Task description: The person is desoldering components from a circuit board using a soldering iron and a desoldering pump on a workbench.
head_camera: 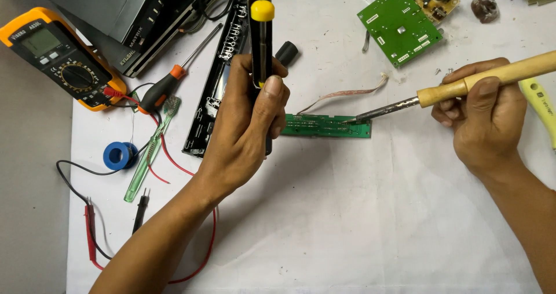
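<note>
My left hand (246, 123) grips a black desoldering pump (260, 39) with a yellow plunger cap, held upright over the left end of a narrow green circuit board (327, 126). My right hand (486, 117) holds a soldering iron with a wooden handle (492, 77). Its metal tip (362, 118) touches the top edge of the narrow board near its right end. A thin ribbon cable (347, 92) runs from the board toward the upper right.
A yellow multimeter (58, 56) with red and black probe leads (92, 224) lies left. Near it are an orange-handled screwdriver (168, 85), a green toothbrush (150, 149), a blue solder spool (120, 154) and a black plastic panel (220, 79). A square green board (399, 24) lies top right.
</note>
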